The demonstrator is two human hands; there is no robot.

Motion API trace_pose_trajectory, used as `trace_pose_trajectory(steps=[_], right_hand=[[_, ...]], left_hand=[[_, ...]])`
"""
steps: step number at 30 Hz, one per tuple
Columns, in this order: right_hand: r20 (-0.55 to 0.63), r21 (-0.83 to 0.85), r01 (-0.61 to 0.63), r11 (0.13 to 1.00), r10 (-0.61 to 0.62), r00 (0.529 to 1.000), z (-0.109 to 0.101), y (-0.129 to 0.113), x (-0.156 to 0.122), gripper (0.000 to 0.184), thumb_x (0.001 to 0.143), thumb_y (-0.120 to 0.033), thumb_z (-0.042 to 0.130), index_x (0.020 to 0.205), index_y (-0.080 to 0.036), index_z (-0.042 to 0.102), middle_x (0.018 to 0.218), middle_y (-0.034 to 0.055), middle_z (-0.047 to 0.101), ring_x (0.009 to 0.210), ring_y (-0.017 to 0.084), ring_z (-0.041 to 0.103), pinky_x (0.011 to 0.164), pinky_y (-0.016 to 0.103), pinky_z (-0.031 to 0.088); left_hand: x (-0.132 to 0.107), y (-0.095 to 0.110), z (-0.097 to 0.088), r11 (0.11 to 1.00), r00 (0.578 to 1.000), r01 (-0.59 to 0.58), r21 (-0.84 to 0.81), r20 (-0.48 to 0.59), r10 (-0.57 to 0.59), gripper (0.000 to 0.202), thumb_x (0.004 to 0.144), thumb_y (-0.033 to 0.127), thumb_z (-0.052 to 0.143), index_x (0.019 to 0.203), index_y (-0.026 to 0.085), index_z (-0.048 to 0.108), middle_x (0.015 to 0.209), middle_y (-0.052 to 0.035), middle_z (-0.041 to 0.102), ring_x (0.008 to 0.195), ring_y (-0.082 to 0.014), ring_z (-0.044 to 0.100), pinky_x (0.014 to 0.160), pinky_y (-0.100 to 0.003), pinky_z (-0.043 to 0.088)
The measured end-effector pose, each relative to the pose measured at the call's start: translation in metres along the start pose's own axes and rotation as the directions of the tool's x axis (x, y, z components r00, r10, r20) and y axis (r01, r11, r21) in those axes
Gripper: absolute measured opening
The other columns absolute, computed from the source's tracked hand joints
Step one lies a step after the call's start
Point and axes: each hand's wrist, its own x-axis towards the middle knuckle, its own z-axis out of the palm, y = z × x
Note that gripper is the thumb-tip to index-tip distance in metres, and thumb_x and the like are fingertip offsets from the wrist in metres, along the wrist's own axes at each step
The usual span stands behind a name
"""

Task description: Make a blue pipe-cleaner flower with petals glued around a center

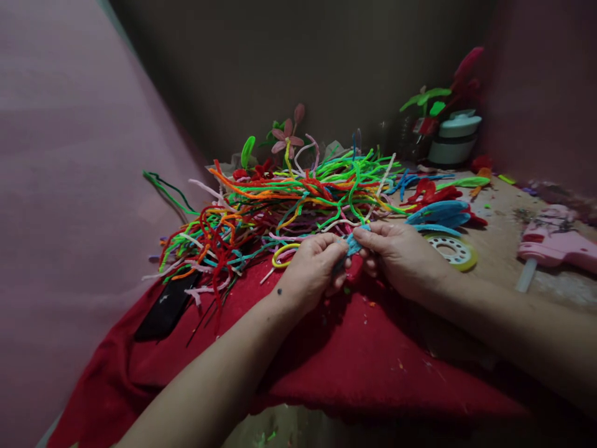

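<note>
Between my two hands is a small piece of bent blue pipe cleaner (pixel 355 241), pinched from both sides. My left hand (pixel 321 261) grips its left end with thumb and fingers. From the right, my right hand (pixel 396 252) closes thumb and forefinger on the other end. Part of the blue piece is hidden by the fingers. Just beyond the hands lies a big tangled heap of pipe cleaners (pixel 308 193) in green, red, orange, white and pink. Blue petal-like loops (pixel 438 214) rest beyond my right wrist.
Red cloth (pixel 326 361) covers the near table. A dark flat object (pixel 165 311) lies at left. On the right are a white-and-yellow tape roll (pixel 450 250) and a pink glue gun (pixel 557 236). A lidded jar (pixel 454 140) and a pink pipe-cleaner flower (pixel 286 138) stand behind.
</note>
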Motion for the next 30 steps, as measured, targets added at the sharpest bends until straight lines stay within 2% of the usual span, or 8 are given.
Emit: trace_pose_trajectory(steps=[4,8,15,18,21,26,30], right_hand=[[0.002,-0.046,0.013,0.999,-0.013,1.0,0.0,0.0,0.002,0.027,0.078,-0.033,0.059,0.059,-0.016,0.05,0.041,-0.0056,0.046,0.031,0.004,0.04,0.03,0.015,0.028],[-0.038,0.01,-0.02,1.0,0.02,0.999,0.001,-0.002,0.002,0.023,0.076,-0.033,0.062,0.064,-0.016,0.053,0.049,-0.0043,0.052,0.035,0.005,0.046,0.034,0.016,0.035],[-0.087,0.053,0.02,0.998,-0.015,0.996,-0.002,-0.001,0.001,0.025,0.071,-0.038,0.066,0.067,-0.016,0.056,0.05,-0.0044,0.053,0.034,0.004,0.041,0.032,0.017,0.028],[-0.073,0.01,0.029,1.0,-0.028,0.997,0.0,-0.004,0.001,0.03,0.073,-0.043,0.063,0.064,-0.015,0.056,0.05,-0.0029,0.054,0.037,0.006,0.043,0.035,0.019,0.029],[-0.068,-0.088,0.121,0.989,-0.127,0.99,-0.001,-0.007,0.002,0.033,0.075,-0.044,0.061,0.06,-0.015,0.058,0.049,-0.0025,0.052,0.043,0.007,0.043,0.043,0.021,0.032],[-0.12,-0.278,0.177,0.944,-0.217,0.969,-0.006,-0.01,0.002,0.036,0.076,-0.043,0.06,0.054,-0.015,0.059,0.048,-0.0017,0.053,0.046,0.009,0.043,0.048,0.024,0.031],[-0.126,-0.234,0.166,0.958,-0.2,0.972,-0.007,-0.011,0.002,0.035,0.075,-0.043,0.061,0.055,-0.015,0.059,0.047,-0.0017,0.053,0.044,0.008,0.042,0.047,0.024,0.031]], left_hand=[[0.0,-0.001,-0.002,0.995,0.999,-0.004,0.095,-0.042,0.008,0.018,0.08,0.03,0.048,0.067,0.019,0.047,0.04,0.0073,0.042,0.029,-0.0046,0.031,0.03,-0.017,0.02],[-0.001,0.001,-0.002,0.992,0.998,-0.026,0.122,-0.062,0.034,0.017,0.08,0.027,0.048,0.066,0.018,0.045,0.042,0.0076,0.041,0.031,-0.0032,0.031,0.032,-0.015,0.021],[-0.003,0.005,0.002,0.996,0.999,-0.033,0.087,-0.038,0.036,0.018,0.081,0.028,0.048,0.066,0.018,0.045,0.045,0.0077,0.041,0.032,-0.0029,0.032,0.033,-0.016,0.021],[-0.004,0.005,0.003,0.995,0.995,-0.064,0.077,-0.075,0.069,0.016,0.081,0.028,0.049,0.069,0.018,0.046,0.047,0.0079,0.042,0.033,-0.0024,0.034,0.035,-0.015,0.025],[-0.005,0.004,0.003,0.99,0.99,-0.08,0.12,-0.103,0.093,0.016,0.082,0.026,0.047,0.068,0.017,0.046,0.043,0.0088,0.04,0.032,-0.0024,0.032,0.036,-0.015,0.025],[-0.007,0.006,0.003,0.984,0.99,-0.104,0.143,-0.078,0.116,0.017,0.081,0.028,0.049,0.069,0.017,0.045,0.047,0.0079,0.044,0.033,-0.0032,0.037,0.036,-0.015,0.028],[-0.006,0.005,0.001,0.994,0.995,-0.081,0.071,-0.054,0.085,0.017,0.078,0.028,0.054,0.069,0.016,0.047,0.051,0.0064,0.048,0.036,-0.0034,0.04,0.036,-0.015,0.029]])
